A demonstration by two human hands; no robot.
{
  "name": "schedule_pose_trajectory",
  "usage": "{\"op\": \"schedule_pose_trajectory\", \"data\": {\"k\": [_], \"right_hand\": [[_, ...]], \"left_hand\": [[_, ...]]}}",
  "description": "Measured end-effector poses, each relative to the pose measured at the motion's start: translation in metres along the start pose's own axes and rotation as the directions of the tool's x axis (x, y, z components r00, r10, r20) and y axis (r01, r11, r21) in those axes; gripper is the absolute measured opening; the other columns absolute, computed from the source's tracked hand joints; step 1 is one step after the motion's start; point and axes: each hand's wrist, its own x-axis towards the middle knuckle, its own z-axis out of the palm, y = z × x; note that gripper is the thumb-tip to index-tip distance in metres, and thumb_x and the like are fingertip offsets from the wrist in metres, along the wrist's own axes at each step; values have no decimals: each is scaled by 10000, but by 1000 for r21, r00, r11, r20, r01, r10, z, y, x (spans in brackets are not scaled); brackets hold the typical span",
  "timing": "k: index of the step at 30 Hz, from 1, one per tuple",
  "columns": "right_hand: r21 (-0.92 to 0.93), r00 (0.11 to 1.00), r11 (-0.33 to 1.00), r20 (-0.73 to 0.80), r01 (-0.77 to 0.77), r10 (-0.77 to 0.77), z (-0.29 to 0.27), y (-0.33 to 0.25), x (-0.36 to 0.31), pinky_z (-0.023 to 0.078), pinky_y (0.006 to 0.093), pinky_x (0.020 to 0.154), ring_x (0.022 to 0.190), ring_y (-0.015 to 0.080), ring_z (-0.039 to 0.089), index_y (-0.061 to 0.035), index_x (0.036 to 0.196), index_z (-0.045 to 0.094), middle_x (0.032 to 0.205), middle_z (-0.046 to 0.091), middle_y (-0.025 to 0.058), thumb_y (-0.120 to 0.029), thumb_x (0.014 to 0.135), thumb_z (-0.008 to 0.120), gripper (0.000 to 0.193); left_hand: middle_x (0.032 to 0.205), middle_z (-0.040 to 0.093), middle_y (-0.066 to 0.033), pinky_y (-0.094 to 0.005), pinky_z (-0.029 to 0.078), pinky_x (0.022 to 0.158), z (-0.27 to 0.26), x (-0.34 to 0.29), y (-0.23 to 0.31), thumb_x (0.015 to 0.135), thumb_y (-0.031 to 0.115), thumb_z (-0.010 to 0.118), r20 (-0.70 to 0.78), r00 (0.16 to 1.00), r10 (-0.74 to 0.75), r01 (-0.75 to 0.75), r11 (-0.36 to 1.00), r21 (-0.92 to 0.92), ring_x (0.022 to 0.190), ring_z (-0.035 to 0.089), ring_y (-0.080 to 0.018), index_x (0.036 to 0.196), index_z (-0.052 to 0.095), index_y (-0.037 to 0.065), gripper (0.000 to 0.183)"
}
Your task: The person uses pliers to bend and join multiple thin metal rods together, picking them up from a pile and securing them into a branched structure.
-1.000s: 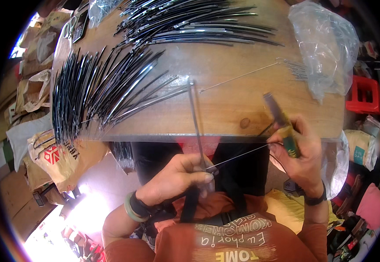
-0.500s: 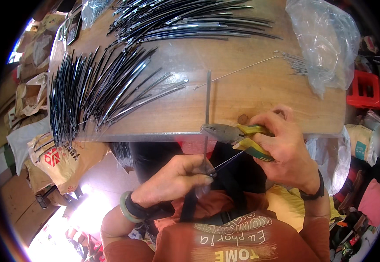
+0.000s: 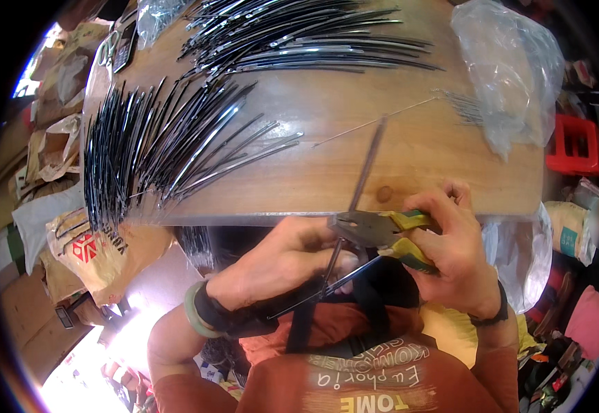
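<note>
Head view puts both of my hands just below the near edge of the wooden table (image 3: 409, 165), and the weak point I see is the grip on the thin metal rod (image 3: 365, 172). As far as I can tell, the pliers (image 3: 375, 230) close on it near its lower end, while its upper length leans across the near edge and lies tilted up over the tabletop. If the squeeze is too light, I judge the rod could twist or slide out of the nose; if too hard or off-line, it could kink. A second dark strip (image 3: 327, 286) slants down to the left between my hands, and its tip sits close to my fingers, so a slip could jab them.

My right hand (image 3: 454, 255) is wrapped tight around the yellow-green handles, fingers curled and pressed together. My left hand (image 3: 282, 265) is closed in a pinch just under the plier head, touching the rod or the dark strip; I cannot tell which, since the fingers hide the contact.

Near the table's left edge lies a fan of dark metal strips (image 3: 155, 151), a second pile (image 3: 299, 41) lies toward the far edge, and a clear plastic bag (image 3: 513, 76) sits by the right edge. A jerk of the rod could sweep into them.
</note>
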Motion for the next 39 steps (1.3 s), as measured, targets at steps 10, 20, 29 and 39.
{"op": "schedule_pose_trajectory", "data": {"k": [10, 20, 29, 39], "right_hand": [[23, 996, 996, -4, 84, -84, 15, 4, 4, 347, 457, 868, 896, 263, 585, -46, 854, 670, 982, 589, 96, -95, 576, 751, 294], [242, 965, 937, -3, -252, 261, 9, 3, -45, 462, 403, 787, 931, 309, 566, -25, 878, 654, 1029, 584, 120, -30, 652, 760, 250], [195, 980, 964, 118, -183, 162, -1, -4, -28, 479, 364, 803, 924, 320, 586, -53, 935, 701, 1099, 611, 128, -73, 629, 773, 314], [163, 990, 987, 137, 1, -23, 13, -8, -3, 520, 391, 648, 762, 330, 618, 6, 1073, 611, 947, 558, 166, -143, 754, 736, 374]], "left_hand": [[705, 577, -26, -235, 398, 441, 15, 0, -25, 935, 114, 613, -40, 962, -269, 237, 900, -366, 515, 508, -103, 1027, 643, 9, 143], [640, 513, -56, -241, 325, 444, 21, -10, -31, 935, 82, 577, -211, 977, 31, -129, 874, -468, 486, 427, -107, 956, 603, -7, 96], [735, 574, 15, -192, 363, 506, 31, -4, -43, 926, 11, 613, -353, 843, 406, -430, 903, 10, 604, 455, -22, 1029, 630, -10, 107], [751, 625, -6, -188, 376, 502, 22, -14, -26, 911, 3, 627, -487, 785, 382, -434, 901, 8, 580, 490, -34, 1013, 653, 6, 106]]}}
